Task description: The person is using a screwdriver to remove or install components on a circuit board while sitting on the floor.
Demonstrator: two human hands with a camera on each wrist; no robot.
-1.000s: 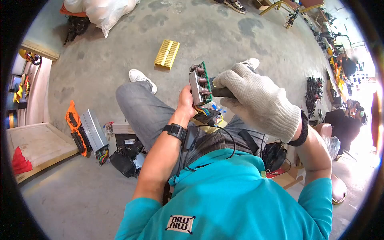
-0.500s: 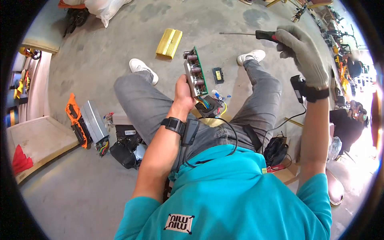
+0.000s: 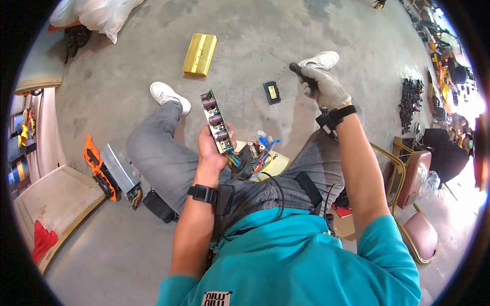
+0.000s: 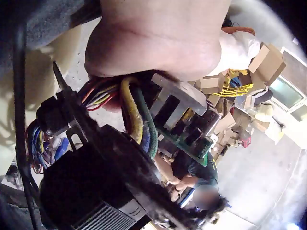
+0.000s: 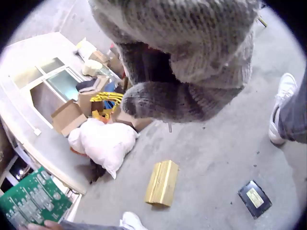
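Observation:
My bare left hand (image 3: 209, 148) grips a long circuit board (image 3: 215, 122) by its lower end, with capacitors along its upward face. Thick coloured wires (image 3: 234, 158) run from that end; in the left wrist view, yellow and green ones (image 4: 133, 108) hang beside the board (image 4: 189, 146). The board's green underside (image 5: 36, 199) shows in the right wrist view. My right hand (image 3: 329, 89), in a knitted glove, holds a screwdriver by its black handle (image 3: 302, 71), out over the floor near the right shoe. The glove (image 5: 187, 62) hides most of it in the right wrist view.
A yellow finned case (image 3: 199, 55) and a black module with a yellow label (image 3: 272, 93) lie on the floor ahead. A bundle of wires (image 3: 263, 148) sits between the legs. A silver finned case (image 3: 120, 166) lies left; a chair (image 3: 412, 178) stands right.
My right hand has left the board, swung out to the right with the screwdriver, then come back inward and lower. My left hand has turned the board's component side upward.

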